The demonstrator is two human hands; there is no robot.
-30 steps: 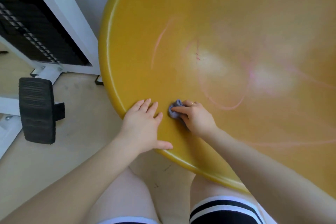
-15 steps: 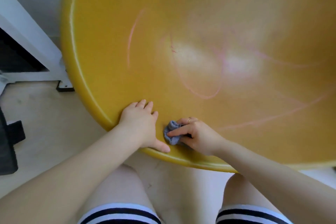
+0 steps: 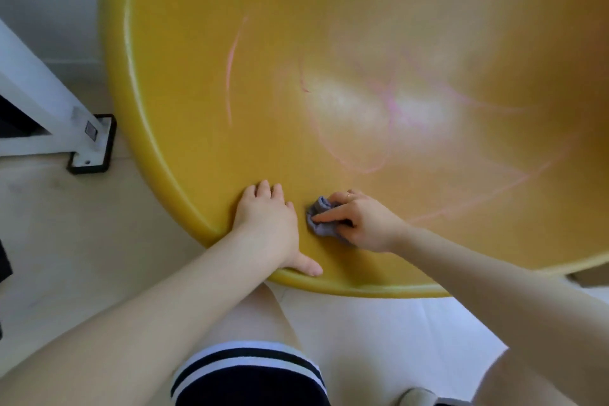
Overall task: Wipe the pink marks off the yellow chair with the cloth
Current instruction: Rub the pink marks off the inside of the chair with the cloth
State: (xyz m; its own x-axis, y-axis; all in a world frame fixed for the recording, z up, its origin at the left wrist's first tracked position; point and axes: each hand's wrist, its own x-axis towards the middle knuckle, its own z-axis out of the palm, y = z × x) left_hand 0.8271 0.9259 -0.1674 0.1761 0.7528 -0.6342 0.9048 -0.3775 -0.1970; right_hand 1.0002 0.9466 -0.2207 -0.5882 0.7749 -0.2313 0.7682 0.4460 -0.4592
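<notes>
The yellow chair fills most of the view as a wide, shallow, glossy shell. Pink marks curve across its middle, with one separate streak at the left and a long line at the right. My left hand lies flat on the shell beside the near rim, fingers together, thumb over the edge, holding nothing. Just right of it my right hand presses a small crumpled grey-blue cloth against the surface, forefinger stretched over it.
A white frame leg with a black foot stands on the pale floor left of the chair. My knees and dark shorts with white stripes are below the near rim.
The view has swung right and down, so the dark equipment at the left has left the frame. My right hand with the cloth has shifted slightly toward the near rim. The left hand keeps its place.
</notes>
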